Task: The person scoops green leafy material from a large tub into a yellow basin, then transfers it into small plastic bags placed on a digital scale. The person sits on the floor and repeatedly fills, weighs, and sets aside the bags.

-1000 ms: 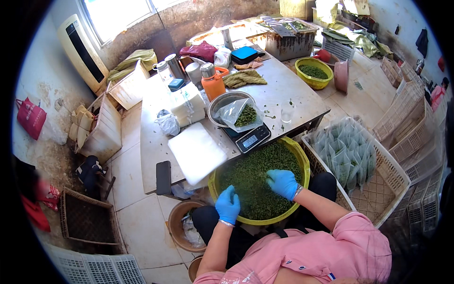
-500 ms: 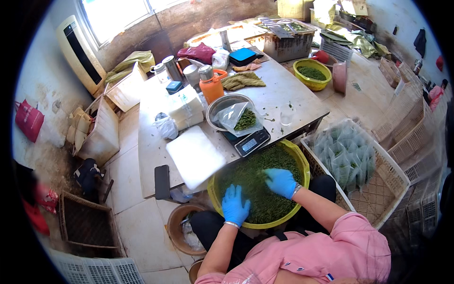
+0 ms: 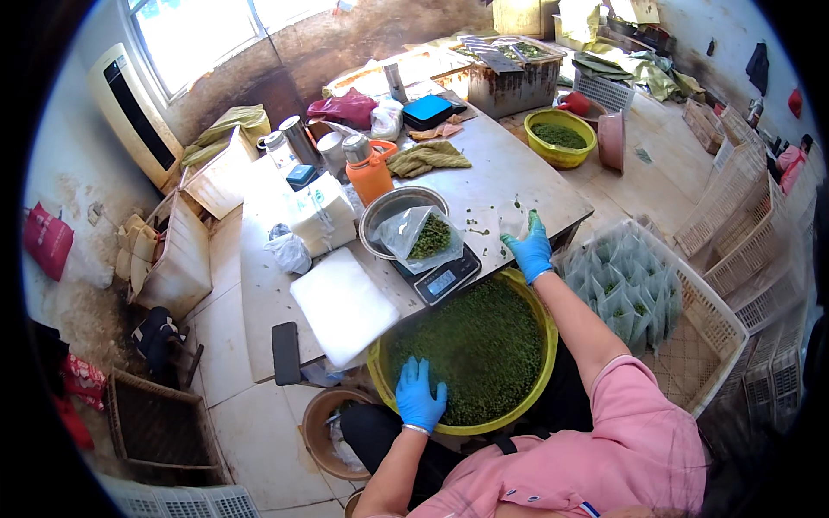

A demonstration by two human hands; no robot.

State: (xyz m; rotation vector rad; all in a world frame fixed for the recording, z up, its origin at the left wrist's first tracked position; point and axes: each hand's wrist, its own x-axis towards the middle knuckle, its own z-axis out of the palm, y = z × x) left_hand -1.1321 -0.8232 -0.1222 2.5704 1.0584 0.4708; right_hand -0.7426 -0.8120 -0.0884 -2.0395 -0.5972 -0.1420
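A yellow basin (image 3: 549, 352) full of small green buds or leaves (image 3: 484, 345) stands in front of me. My left hand (image 3: 420, 397), in a blue glove, rests on the greens at the basin's left side, fingers stretched out and holding nothing. Also gloved in blue, my right hand (image 3: 530, 249) reaches over the table edge, thumb and fingers apart beside a small clear cup (image 3: 513, 219). Whether it touches the cup I cannot tell. On a digital scale (image 3: 446, 278) a metal bowl (image 3: 376, 214) holds an open clear bag (image 3: 432, 237) with greens inside.
Filled clear bags (image 3: 626, 281) stand in a white crate (image 3: 704, 358) on the right. A stack of white sheets (image 3: 344, 304), a black phone (image 3: 286, 354) and an orange bottle (image 3: 370, 177) lie or stand on the table (image 3: 509, 186). Below left is a brown bucket (image 3: 321, 436).
My right hand has left the greens and moved up and forward to the cup on the table. My left hand stays on the greens. The view has shifted slightly.
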